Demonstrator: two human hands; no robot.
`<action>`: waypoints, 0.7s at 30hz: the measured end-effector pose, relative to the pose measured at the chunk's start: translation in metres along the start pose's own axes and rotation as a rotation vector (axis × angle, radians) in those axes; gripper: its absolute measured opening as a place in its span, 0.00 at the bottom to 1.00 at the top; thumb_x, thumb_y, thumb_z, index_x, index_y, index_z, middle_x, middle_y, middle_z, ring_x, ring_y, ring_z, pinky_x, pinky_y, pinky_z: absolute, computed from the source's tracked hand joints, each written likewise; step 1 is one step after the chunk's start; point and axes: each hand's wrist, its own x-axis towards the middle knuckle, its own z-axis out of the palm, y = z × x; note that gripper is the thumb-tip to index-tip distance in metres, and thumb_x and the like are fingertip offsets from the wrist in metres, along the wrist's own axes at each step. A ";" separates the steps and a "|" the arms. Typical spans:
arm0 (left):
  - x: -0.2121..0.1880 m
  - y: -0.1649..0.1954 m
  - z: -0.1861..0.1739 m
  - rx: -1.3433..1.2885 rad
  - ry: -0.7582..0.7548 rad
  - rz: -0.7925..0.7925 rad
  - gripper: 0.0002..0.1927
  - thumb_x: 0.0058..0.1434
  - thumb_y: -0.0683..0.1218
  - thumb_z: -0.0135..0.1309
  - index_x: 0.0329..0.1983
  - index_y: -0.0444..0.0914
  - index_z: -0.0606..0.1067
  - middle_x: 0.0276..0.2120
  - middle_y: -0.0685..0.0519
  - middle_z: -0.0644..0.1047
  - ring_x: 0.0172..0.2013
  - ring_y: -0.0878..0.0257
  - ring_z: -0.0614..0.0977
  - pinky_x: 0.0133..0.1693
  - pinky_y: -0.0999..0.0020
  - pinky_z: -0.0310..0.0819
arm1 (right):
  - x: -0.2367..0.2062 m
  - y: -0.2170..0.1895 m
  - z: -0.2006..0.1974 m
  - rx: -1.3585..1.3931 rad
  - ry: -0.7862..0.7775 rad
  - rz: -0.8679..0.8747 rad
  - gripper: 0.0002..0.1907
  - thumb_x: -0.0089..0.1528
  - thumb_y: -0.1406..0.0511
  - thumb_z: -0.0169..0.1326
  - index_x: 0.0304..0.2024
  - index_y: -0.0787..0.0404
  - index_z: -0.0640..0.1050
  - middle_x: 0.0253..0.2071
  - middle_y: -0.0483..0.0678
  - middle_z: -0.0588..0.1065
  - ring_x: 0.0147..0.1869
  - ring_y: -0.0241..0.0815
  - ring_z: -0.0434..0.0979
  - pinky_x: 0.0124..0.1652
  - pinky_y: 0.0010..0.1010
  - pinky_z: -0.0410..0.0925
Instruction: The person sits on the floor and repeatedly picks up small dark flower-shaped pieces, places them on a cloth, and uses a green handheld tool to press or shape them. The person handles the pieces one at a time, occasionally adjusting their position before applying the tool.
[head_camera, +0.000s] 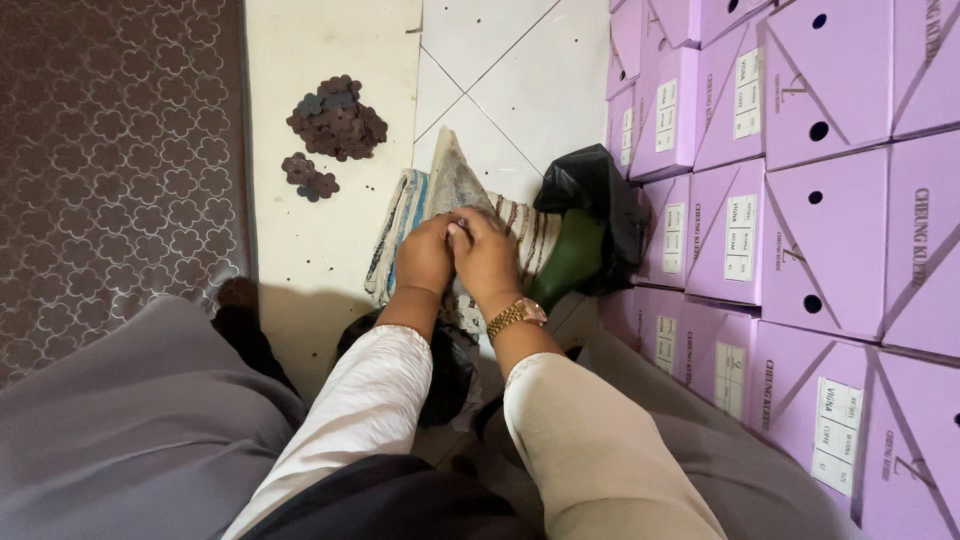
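I see left hand (425, 255) and right hand (487, 252) pinching small dark piece (461, 222) over striped cloth (405, 215); likely light, thin; pinch edges.

Stacked boxes (800, 200) stand right of the sack (440, 190); flower-shaped pieces (335, 118) lie left.
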 end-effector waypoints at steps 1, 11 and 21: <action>0.001 0.000 0.000 -0.006 0.022 0.025 0.12 0.64 0.44 0.52 0.49 0.44 0.81 0.44 0.43 0.81 0.43 0.43 0.82 0.44 0.53 0.77 | -0.001 0.002 -0.002 -0.021 0.096 -0.016 0.14 0.60 0.62 0.60 0.45 0.63 0.79 0.44 0.56 0.79 0.50 0.58 0.78 0.50 0.42 0.70; 0.002 0.007 -0.001 0.084 0.020 0.019 0.09 0.64 0.46 0.55 0.45 0.45 0.81 0.39 0.44 0.82 0.39 0.44 0.83 0.42 0.52 0.77 | -0.061 0.114 -0.033 -0.070 0.538 1.284 0.50 0.53 0.48 0.70 0.67 0.63 0.62 0.66 0.60 0.65 0.67 0.58 0.66 0.63 0.46 0.60; 0.008 0.006 0.001 0.074 0.029 0.026 0.10 0.63 0.45 0.54 0.45 0.47 0.82 0.39 0.46 0.82 0.40 0.45 0.83 0.42 0.52 0.77 | -0.054 0.131 -0.024 0.322 0.335 1.263 0.54 0.44 0.57 0.70 0.69 0.67 0.63 0.68 0.55 0.68 0.68 0.52 0.68 0.64 0.38 0.62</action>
